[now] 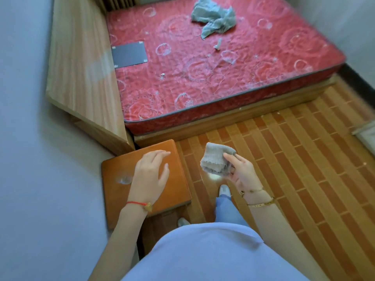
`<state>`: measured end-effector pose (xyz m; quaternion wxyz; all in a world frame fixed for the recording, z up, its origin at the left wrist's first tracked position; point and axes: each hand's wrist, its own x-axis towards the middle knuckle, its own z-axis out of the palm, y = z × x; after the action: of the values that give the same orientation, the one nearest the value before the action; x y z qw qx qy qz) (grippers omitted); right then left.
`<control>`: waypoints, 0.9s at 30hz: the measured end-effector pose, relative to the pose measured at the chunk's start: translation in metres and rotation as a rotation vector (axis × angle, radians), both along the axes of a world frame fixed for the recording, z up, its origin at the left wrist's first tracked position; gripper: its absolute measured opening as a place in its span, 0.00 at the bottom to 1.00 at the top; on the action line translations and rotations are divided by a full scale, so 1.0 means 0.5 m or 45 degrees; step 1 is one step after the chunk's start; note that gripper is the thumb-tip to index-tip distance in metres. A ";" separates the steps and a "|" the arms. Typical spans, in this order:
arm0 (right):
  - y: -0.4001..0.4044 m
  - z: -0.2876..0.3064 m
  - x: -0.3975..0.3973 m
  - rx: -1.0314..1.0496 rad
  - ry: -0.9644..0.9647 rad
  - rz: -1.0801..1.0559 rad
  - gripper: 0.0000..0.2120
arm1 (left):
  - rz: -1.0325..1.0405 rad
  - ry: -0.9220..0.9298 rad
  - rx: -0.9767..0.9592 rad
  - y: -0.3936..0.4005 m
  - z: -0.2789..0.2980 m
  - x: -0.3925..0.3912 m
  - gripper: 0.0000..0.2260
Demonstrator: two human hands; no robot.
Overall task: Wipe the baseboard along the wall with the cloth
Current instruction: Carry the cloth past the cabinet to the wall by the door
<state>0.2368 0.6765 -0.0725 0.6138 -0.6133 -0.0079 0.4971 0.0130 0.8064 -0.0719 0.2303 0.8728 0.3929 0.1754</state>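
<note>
**Cloth in hand, baseboard not yet reached**

Pale blue clothing fills the bottom of the view, with both forearms reaching out over it. Right hand (241,171) holds a folded grey cloth (216,159), pinched between thumb and fingers (230,157) so that most of the pad stands clear above the palm. Left hand (151,173) is spread wide and flat, holding nothing, above the top of a small orange wooden table (115,191) that stands against the pale wall (40,159) on the left. Whether the palm touches the wood I cannot tell.

A dark baseboard (357,80) shows only at the far right, running along the other wall beyond the corner of the red mattress (203,74). Along the left wall the table and a light wooden panel (81,67) hide the foot of the wall, so no baseboard can be seen there. A second, crumpled grey-blue rag (215,17) lies on the mattress, well apart from the hands.

The step in hand looks like getting ready to go down to the wall. To do it well, I judge the cloth should be shifted from a fingertip pinch into the flat of the hand, giving a broad face to press along the strip. The person will need to crouch, and probably move the table aside or start at the exposed stretch on the right.
</note>
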 end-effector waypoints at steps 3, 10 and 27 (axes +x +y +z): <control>-0.028 0.002 0.071 0.010 0.006 -0.135 0.10 | -0.119 -0.007 0.009 0.018 0.005 0.103 0.14; -0.124 0.023 0.296 -0.010 -0.023 -0.422 0.12 | -0.364 -0.060 0.036 0.010 0.004 0.403 0.14; -0.437 0.034 0.683 0.020 0.097 -1.318 0.07 | -1.157 -0.037 0.074 -0.179 0.028 1.094 0.14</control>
<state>0.5782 0.4580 -0.0554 0.7836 -0.5137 0.3154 0.1503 0.5601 0.7169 -0.0578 0.2646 0.9603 -0.0383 0.0797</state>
